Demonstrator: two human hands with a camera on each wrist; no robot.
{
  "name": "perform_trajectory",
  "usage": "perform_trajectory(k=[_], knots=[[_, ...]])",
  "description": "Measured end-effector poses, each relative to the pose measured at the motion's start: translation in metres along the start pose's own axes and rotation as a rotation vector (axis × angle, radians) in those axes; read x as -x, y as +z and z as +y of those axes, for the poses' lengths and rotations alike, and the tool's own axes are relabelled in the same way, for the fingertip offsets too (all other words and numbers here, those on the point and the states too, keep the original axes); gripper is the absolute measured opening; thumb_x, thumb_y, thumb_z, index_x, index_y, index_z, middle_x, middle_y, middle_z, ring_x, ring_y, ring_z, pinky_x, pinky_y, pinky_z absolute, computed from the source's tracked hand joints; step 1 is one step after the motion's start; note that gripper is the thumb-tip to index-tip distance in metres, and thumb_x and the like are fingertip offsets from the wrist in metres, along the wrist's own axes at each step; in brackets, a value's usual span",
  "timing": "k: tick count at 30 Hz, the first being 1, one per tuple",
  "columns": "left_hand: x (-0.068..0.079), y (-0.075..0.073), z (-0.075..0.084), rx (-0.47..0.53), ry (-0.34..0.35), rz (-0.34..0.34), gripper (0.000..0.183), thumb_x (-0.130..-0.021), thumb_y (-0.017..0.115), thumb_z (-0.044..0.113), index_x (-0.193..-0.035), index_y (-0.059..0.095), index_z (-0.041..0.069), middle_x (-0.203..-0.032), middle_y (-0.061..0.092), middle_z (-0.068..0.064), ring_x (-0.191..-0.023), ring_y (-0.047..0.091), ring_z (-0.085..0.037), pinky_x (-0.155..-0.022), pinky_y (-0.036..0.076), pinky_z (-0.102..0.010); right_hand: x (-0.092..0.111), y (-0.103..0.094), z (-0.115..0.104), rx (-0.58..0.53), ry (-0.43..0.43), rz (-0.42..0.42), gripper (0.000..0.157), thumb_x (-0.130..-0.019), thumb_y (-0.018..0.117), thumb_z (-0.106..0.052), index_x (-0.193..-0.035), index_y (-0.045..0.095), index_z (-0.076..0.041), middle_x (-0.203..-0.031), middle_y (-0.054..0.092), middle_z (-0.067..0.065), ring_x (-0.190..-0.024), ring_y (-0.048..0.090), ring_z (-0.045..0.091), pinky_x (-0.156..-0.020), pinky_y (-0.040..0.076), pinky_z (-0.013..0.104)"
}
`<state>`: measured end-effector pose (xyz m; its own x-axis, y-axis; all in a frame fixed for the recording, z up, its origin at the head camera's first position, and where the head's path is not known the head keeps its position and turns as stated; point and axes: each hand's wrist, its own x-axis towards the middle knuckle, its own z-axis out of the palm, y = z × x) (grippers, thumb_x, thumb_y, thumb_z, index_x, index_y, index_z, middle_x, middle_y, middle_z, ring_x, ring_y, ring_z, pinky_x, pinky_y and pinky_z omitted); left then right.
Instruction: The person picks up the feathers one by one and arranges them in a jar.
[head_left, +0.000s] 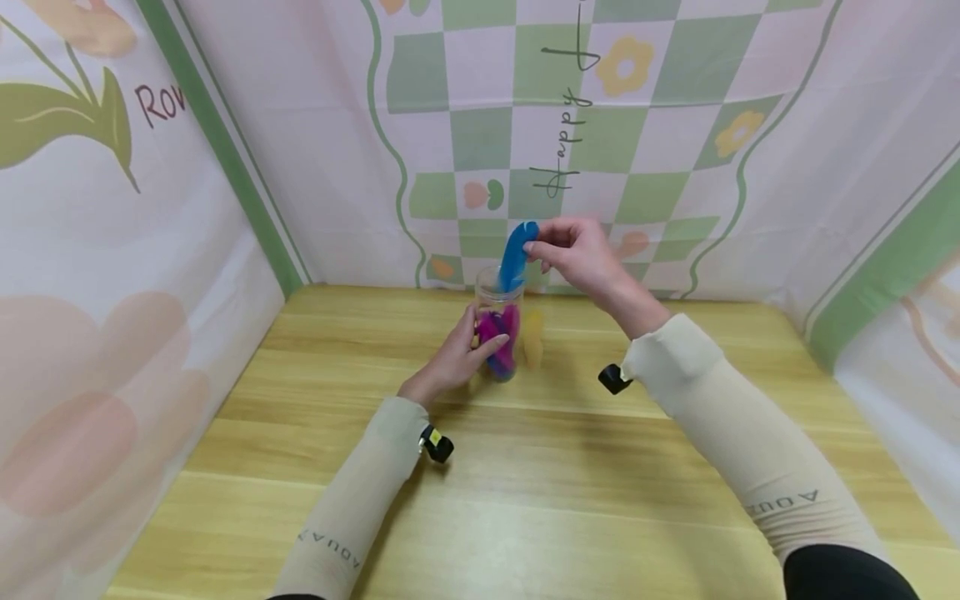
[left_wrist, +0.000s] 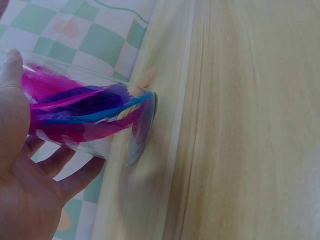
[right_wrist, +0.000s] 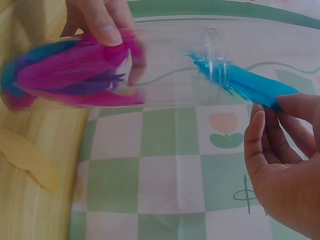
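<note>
A clear jar [head_left: 489, 293] stands upright near the back of the table, with pink, purple and blue feathers [right_wrist: 70, 72] in its lower part. Its side is gripped by my left hand [head_left: 453, 354], the thumb across the front and the fingers round the back. Above the jar, my right hand [head_left: 585, 257] pinches a bright blue feather [right_wrist: 260, 86] between thumb and fingers. The lower end of this feather reaches through the jar's open mouth. On the table beside the jar lies a yellow feather [head_left: 533, 337], also in the right wrist view.
The light wood table [head_left: 465, 500] runs up to a patterned cloth [head_left: 551, 167] behind the jar. Cloth walls [head_left: 210, 250] rise at both sides. Each wrist carries a small black camera [head_left: 437, 446].
</note>
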<state>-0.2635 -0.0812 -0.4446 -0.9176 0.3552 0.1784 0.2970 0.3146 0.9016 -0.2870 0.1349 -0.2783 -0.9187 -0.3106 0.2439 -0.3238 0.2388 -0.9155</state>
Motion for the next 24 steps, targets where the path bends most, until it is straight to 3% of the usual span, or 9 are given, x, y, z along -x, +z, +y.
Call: perform_trajectory(k=[14, 24], knots=[[0.0004, -0.0001, -0.0011, 0.013, 0.002, -0.007, 0.064, -0.104, 0.057, 0.045, -0.155, 0.022, 0.026, -0.151, 0.043, -0.004, -0.14, 0.048, -0.028, -0.113, 0.043, -0.05, 0.0051, 0.0055, 0.0078, 0.111, 0.051, -0.073, 0.017, -0.097, 0.072, -0.012, -0.108, 0.075, 0.001, -0.093, 0.072, 0.007, -0.076, 0.057, 0.018, -0.063, 0.05, 0.024], [-0.0001, -0.0004, -0.0018, 0.008, 0.023, -0.004, 0.065, -0.104, 0.057, 0.043, -0.155, 0.022, 0.023, -0.151, 0.044, -0.006, -0.137, 0.05, -0.028, -0.111, 0.045, -0.049, 0.0044, 0.0076, 0.0081, 0.229, 0.014, -0.181, 0.017, -0.098, 0.069, -0.011, -0.11, 0.074, -0.001, -0.103, 0.07, 0.013, -0.092, 0.06, 0.026, -0.077, 0.052, 0.029]])
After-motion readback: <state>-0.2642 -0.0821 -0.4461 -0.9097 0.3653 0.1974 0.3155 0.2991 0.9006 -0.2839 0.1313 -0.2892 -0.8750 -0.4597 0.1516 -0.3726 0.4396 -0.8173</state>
